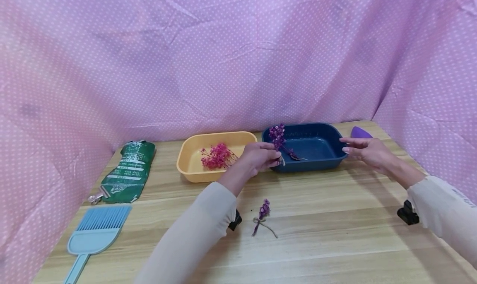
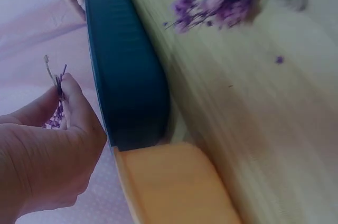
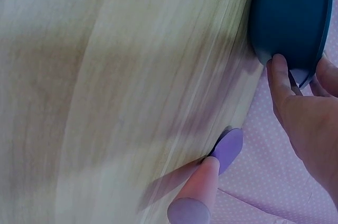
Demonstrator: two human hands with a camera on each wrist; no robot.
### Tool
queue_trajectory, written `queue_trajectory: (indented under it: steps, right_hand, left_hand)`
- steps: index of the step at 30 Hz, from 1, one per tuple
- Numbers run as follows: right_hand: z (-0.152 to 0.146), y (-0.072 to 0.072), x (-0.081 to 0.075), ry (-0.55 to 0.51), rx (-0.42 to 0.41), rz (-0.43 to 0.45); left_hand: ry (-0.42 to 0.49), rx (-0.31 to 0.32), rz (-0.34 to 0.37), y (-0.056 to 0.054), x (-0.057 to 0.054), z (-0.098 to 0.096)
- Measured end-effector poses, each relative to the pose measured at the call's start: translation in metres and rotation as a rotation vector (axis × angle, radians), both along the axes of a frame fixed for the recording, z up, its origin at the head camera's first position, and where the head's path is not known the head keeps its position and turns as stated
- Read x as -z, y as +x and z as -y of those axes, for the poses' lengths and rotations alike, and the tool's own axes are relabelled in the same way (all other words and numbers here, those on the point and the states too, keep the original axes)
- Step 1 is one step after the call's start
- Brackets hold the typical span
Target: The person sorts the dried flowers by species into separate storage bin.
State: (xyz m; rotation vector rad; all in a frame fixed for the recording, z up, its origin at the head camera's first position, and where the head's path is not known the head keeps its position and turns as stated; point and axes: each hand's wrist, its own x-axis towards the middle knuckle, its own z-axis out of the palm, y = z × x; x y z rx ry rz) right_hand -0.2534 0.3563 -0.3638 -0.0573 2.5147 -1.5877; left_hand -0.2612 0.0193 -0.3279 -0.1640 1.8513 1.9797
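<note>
My left hand [image 1: 258, 156] pinches a sprig of purple dried flowers [image 1: 277, 135] above the near left corner of the dark blue tray [image 1: 303, 164]. In the left wrist view the sprig's stems poke up between thumb and fingers. Another purple sprig [image 1: 292, 153] lies inside that tray, partly covered by the held one. At the tray's right end, my right hand [image 1: 370, 153] holds the rim, with one digit against the outer wall and others over the edge. A third purple sprig [image 1: 264, 209], tied with twine [image 1: 261, 222], lies on the table in front.
Left of the blue tray stands a yellow tray [image 1: 190, 176] holding pink dried flowers [image 1: 218, 155]. A green packet [image 1: 128, 172] with a metal clip [image 1: 97, 196] and a light blue brush [image 1: 95, 236] lie at left. A purple-bladed tool [image 3: 228, 150] with a pink handle [image 3: 199, 189] is at right.
</note>
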Motion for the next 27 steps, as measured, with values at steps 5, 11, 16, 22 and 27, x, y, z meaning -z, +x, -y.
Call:
queue_trajectory:
  steps: [5, 11, 16, 22, 27]
  right_hand:
    - [-0.004, 0.002, 0.002, 0.013, 0.005, -0.010]
    - [-0.005, 0.003, 0.003, 0.029, -0.001, 0.001]
    - [-0.004, 0.004, 0.003, 0.028, -0.011, 0.012]
    - [-0.003, 0.002, 0.001, 0.027, -0.018, 0.024]
    - [-0.002, 0.000, -0.001, 0.038, -0.007, 0.013]
  left_hand:
    - [-0.053, -0.036, -0.008, -0.009, -0.003, -0.013]
    - [-0.100, -0.124, 0.010, -0.014, -0.002, -0.028]
    - [-0.129, -0.198, 0.028, -0.016, -0.002, -0.040]
    - [-0.003, -0.154, 0.058, -0.022, 0.000, -0.039]
    - [0.086, -0.053, 0.073, -0.026, 0.000, -0.032]
